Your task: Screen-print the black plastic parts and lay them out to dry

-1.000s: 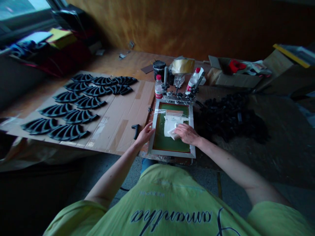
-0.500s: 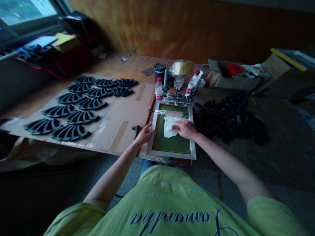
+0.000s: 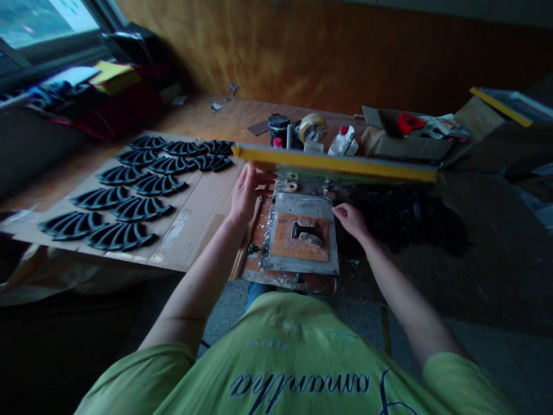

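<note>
"Where's your left hand (image 3: 249, 193)?"

"Up at the screen-printing frame (image 3: 332, 164), open wide, with the palm turned toward its yellow edge. Your fingertips (image 3: 252, 170) reach that edge, but I can't tell whether they press on it."

"And the frame itself?"

"It's tilted up and nearly edge-on to you, above the far end of the grey metal plate (image 3: 302, 207). Its mesh is too foreshortened to make out."

"What about your right hand (image 3: 351, 222)?"

"Narrower, with the fingers loosely curled and nothing in them that I can see. It's just beside the plate's right edge, with a heap of black pieces (image 3: 401, 222) close by on your right."

"What's on the plate?"

"An orange pad (image 3: 283, 239) with a black moulded piece (image 3: 302, 230) on it, and two tan blocks (image 3: 309, 238) lying against that piece. The plate sits on a paint-stained wooden board (image 3: 254, 271)."

"And around you?"

"Black fan-shaped pieces (image 3: 142, 208) lie in rows on a cardboard sheet (image 3: 203, 225) to your left. Past the frame, on the wooden table (image 3: 216, 124), you've got a black jar (image 3: 279, 128), a roll of tape (image 3: 311, 128) and a white bottle (image 3: 343, 141)."
</note>
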Tool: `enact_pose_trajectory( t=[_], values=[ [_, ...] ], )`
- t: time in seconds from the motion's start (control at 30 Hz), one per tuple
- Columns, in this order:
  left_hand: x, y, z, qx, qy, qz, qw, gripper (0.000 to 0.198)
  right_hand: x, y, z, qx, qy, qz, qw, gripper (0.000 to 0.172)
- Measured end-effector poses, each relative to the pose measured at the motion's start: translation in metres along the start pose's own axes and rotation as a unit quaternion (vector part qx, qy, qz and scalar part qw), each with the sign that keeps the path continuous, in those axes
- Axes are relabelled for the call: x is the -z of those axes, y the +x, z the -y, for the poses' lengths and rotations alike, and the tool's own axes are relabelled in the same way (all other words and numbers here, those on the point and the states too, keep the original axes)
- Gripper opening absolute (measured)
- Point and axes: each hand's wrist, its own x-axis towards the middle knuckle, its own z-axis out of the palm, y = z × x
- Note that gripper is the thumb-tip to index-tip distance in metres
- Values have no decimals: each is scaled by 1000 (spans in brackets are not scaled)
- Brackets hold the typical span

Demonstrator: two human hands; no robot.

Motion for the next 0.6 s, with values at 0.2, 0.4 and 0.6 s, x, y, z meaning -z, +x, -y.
enact_pose_trajectory(
  t=[0.2,0.4,0.6],
  values=[
    [-14,-3,11,36,-6,-27,999,59,-61,-48,53,-11,-116,149,982,12],
    [-32,-112,76,369,19,178,912,69,-62,-59,108,-54,-65,106,991,16],
    [13,-106,93,349,52,56,934,61,-35,-63,79,92,5,145,985,25]
  ],
)
